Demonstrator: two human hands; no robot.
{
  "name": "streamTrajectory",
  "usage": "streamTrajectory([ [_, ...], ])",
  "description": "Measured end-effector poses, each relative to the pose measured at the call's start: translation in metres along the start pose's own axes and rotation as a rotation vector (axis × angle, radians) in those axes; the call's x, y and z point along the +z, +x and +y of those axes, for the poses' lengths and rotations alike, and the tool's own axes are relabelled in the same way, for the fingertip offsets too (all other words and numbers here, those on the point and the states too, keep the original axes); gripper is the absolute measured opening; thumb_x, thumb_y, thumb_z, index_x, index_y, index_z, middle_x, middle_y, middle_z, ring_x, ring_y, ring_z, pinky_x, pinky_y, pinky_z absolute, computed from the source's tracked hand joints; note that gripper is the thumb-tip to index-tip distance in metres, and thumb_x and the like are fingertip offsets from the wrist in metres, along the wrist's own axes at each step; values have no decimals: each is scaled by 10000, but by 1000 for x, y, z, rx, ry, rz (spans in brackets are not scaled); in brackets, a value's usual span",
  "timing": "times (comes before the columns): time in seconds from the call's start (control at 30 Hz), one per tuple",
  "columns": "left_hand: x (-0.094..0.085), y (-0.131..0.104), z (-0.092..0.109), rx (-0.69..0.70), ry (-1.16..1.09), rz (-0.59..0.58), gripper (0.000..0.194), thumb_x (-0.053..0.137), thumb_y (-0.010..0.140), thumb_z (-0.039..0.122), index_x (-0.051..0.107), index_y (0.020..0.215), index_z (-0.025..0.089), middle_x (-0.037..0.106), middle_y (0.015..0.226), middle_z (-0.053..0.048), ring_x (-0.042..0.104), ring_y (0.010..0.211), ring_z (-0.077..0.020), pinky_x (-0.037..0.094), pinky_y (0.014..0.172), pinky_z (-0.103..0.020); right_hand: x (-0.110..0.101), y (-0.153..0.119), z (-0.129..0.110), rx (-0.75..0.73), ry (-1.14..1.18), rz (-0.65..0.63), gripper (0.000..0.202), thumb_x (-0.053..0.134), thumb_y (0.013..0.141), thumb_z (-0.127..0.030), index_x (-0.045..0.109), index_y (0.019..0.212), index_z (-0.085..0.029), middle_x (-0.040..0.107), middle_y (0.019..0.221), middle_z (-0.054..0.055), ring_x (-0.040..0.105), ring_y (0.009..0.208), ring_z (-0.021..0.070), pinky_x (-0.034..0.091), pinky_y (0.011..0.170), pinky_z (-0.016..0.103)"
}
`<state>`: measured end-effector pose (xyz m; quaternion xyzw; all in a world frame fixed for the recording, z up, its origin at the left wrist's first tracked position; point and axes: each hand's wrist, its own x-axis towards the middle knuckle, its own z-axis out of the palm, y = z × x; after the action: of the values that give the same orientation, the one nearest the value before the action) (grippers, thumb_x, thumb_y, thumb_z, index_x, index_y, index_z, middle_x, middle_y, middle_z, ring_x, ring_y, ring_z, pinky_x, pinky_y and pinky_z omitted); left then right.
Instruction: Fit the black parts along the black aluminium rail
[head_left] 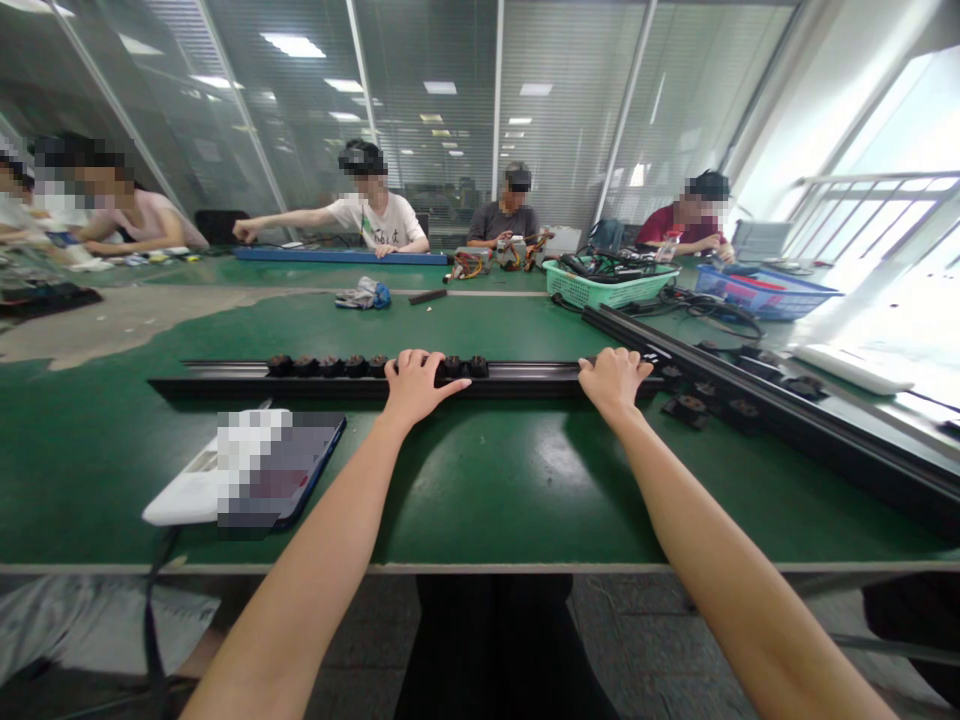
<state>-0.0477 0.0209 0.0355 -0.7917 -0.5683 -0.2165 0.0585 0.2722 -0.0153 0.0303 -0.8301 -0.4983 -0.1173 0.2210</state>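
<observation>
A long black metal rail (525,388) lies crosswise on the table in front of me, with a pale strip along its channel. Several small black blocks (330,367) sit in a row in its left and middle part. My left hand (415,385) lies across the rail among these blocks, its fingers bent over the far side and its thumb stretched out along the near side. My right hand (615,382) is closed around the rail near its right end, fingers curled. What lies beneath both palms is hidden.
A second black rail (780,410) runs diagonally at right, with loose black blocks (686,408) beside it. At left lie a white device (195,485) and a phone (315,470). Green (600,290) and blue baskets (772,298) stand farther back. Co-workers sit across the table.
</observation>
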Motion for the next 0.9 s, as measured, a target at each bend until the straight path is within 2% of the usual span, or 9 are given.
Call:
streamTrajectory([
  [0.23, -1, 0, 1, -9, 18, -13, 656, 474, 902, 762, 613, 1323, 278, 557, 1391, -144, 375, 1342, -354, 282, 1111, -518, -2, 1, 2, 20, -1, -26, 405, 472, 945, -353, 689, 1100, -49, 621, 1211, 279, 466, 1210, 407, 298, 977, 529],
  [0.57, -1, -1, 1, -11, 29, -11, 650, 484, 912, 744, 608, 1326, 259, 557, 1399, -151, 376, 1347, -346, 282, 1110, -511, -5, 2, 4, 96, -6, -43, 412, 486, 970, -334, 647, 1191, -27, 589, 1278, 282, 453, 1251, 395, 286, 1014, 512],
  [0.9, -1, 0, 2, -10, 23, -19, 662, 477, 915, 743, 608, 1338, 252, 553, 1397, -153, 374, 1341, -349, 271, 1109, -513, -2, 4, 7, 125, 1, -36, 402, 484, 963, -330, 622, 1185, -24, 563, 1276, 277, 433, 1243, 384, 281, 1000, 497],
])
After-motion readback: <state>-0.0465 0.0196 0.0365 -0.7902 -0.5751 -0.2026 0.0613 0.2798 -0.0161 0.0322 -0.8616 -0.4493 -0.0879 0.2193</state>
